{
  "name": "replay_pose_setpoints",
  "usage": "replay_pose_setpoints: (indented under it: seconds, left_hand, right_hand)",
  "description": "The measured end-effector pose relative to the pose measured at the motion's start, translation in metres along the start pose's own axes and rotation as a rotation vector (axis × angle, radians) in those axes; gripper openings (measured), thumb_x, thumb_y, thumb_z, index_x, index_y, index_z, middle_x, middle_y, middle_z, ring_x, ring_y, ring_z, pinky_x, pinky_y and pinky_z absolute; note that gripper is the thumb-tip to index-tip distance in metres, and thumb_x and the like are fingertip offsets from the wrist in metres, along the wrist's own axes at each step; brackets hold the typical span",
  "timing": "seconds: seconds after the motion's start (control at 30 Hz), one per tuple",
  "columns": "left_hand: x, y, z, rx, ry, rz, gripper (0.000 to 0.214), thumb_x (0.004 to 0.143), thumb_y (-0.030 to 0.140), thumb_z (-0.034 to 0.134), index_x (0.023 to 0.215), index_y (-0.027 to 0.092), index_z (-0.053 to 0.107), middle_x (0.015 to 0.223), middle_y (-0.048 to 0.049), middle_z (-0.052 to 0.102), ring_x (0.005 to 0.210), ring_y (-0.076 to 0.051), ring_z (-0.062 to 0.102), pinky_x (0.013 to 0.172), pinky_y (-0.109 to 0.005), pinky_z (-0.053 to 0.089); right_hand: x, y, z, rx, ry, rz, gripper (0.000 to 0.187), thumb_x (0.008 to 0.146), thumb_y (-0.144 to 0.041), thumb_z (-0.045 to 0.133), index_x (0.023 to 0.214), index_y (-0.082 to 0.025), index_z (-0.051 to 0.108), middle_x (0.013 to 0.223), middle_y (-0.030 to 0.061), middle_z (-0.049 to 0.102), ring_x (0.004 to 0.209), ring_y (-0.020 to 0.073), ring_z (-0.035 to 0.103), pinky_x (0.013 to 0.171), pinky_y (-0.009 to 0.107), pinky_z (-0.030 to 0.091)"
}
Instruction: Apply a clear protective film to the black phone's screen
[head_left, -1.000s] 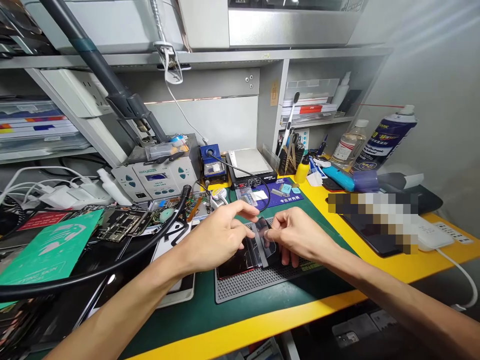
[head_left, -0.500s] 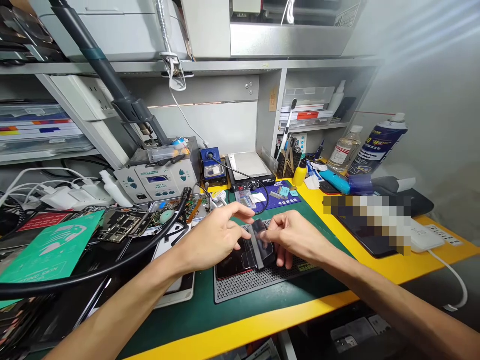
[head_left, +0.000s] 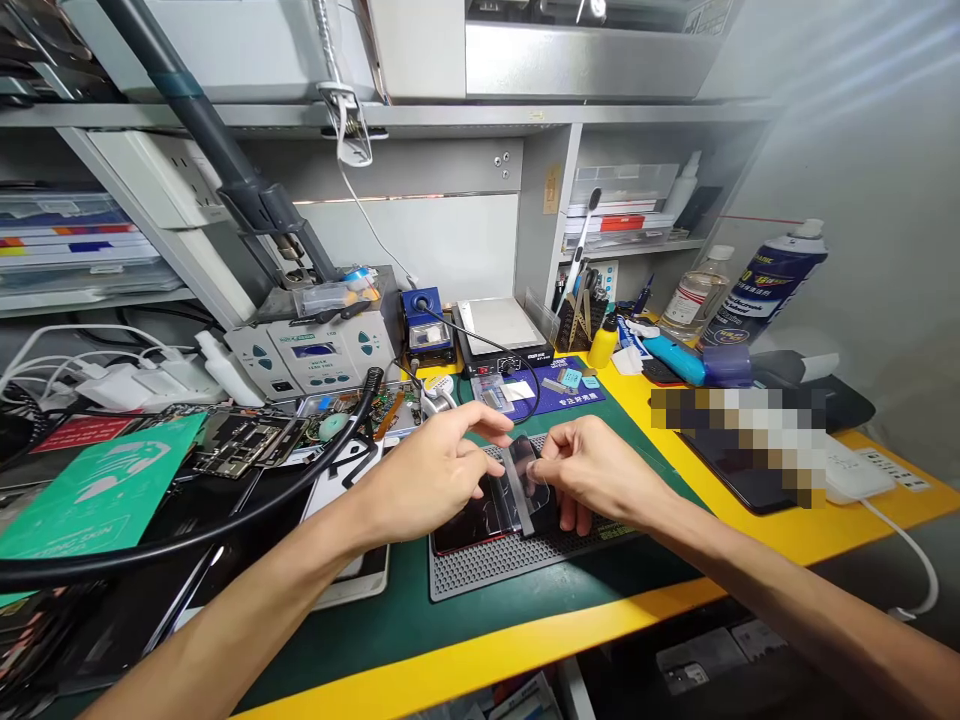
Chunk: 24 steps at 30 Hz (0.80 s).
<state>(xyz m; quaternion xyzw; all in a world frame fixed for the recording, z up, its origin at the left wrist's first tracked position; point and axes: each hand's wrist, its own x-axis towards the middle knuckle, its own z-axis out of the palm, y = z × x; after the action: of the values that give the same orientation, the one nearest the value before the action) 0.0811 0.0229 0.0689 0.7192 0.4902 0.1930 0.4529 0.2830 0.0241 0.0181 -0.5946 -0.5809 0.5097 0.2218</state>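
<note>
Black phone [head_left: 466,528], one; clear film [head_left: 531,462], one; bare hands [head_left: 431,470] [head_left: 600,468], two.

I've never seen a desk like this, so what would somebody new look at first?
Probably the middle, where the right hand pinches a clear film by a dark, shiny slab on a gray mat, with the left hand close by. Next, maybe the bright green card at the left, or the blue spray can at the back right.
</note>
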Motion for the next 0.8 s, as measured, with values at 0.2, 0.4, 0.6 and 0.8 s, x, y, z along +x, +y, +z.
replay_pose_setpoints:
  seconds: [0.2,0.4,0.6,0.8]
  left_hand:
    - [-0.041,-0.008,0.054,0.386,0.086,0.284,0.028,0.089,0.018,0.046,0.104,0.026,0.068,0.097,-0.0078,0.074,0.091,-0.027,0.07,0.083,-0.043,0.057]
    - [-0.033,-0.027,0.175,0.709,0.1,0.569,0.04,0.098,0.031,0.041,0.108,0.01,0.074,0.107,-0.0186,0.077,0.108,-0.035,0.07,0.086,-0.043,0.061]
    - [-0.012,-0.02,0.171,0.901,0.035,0.797,0.046,0.103,0.021,0.026,0.116,0.016,0.069,0.132,-0.0155,0.066,0.131,-0.039,0.053,0.102,-0.057,0.048]
    - [-0.011,-0.026,0.17,0.798,-0.088,0.651,0.054,0.098,0.043,0.038,0.137,0.011,0.055,0.153,-0.0288,0.041,0.142,-0.056,0.031,0.1,-0.076,0.039]
  right_hand:
    - [0.003,-0.002,0.007,-0.019,-0.018,-0.008,0.022,0.075,-0.019,0.062,0.061,-0.023,0.046,0.038,-0.0037,0.059,0.035,0.0174,0.063,0.028,0.018,0.044]
    - [0.002,-0.003,0.01,-0.046,-0.005,0.004,0.02,0.076,-0.02,0.061,0.062,-0.023,0.047,0.038,-0.0045,0.058,0.034,0.0159,0.061,0.028,0.018,0.043]
    - [0.001,-0.005,0.011,-0.081,0.021,0.023,0.019,0.075,-0.022,0.062,0.063,-0.023,0.048,0.038,-0.0029,0.061,0.033,0.016,0.06,0.029,0.019,0.044]
    - [0.001,-0.005,0.014,-0.072,0.017,0.01,0.018,0.075,-0.022,0.061,0.062,-0.023,0.048,0.04,-0.0029,0.062,0.035,0.0167,0.063,0.031,0.019,0.045]
